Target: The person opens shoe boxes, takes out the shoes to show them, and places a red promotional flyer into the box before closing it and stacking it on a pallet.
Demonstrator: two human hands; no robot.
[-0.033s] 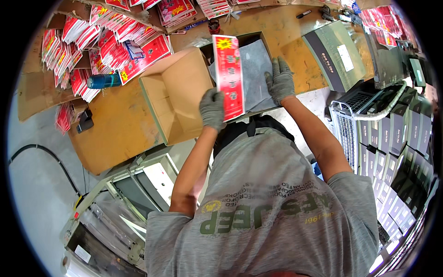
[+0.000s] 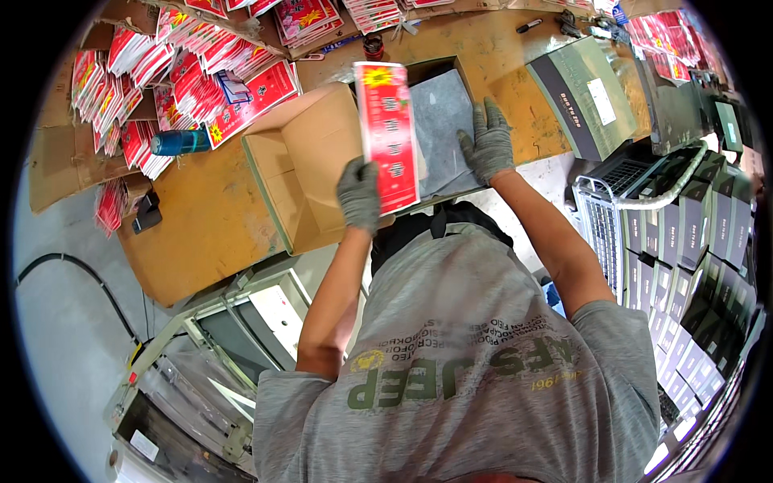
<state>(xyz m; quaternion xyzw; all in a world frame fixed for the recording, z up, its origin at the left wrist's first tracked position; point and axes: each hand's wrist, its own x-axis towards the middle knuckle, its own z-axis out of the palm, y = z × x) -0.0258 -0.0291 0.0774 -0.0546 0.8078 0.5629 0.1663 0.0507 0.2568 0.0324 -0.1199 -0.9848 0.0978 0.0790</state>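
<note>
A long red printed card (image 2: 388, 137) with a yellow starburst is gripped at its lower left edge by my gloved left hand (image 2: 359, 195). It is held over an open shoebox (image 2: 302, 165), whose tan-lined lid leans out to the left. Dark grey wrapping paper (image 2: 441, 121) covers what lies inside, so the contents are hidden. Fingers stretched out, my gloved right hand (image 2: 488, 146) rests at the right side of the box, by the paper's edge. Both gloves are grey.
Many red cards (image 2: 197, 88) lie in cardboard trays at the far left. A blue bottle (image 2: 179, 142) stands out beside them. To the right sits a closed green-and-black shoebox (image 2: 584, 97), near a wire cart (image 2: 600, 217) and stacked boxes (image 2: 692, 233). A marker (image 2: 529, 26) lies at the back.
My left hand and the red card have shifted left, uncovering more of the grey paper. My right hand is nearly where it was, its thumb a little farther from the fingers.
</note>
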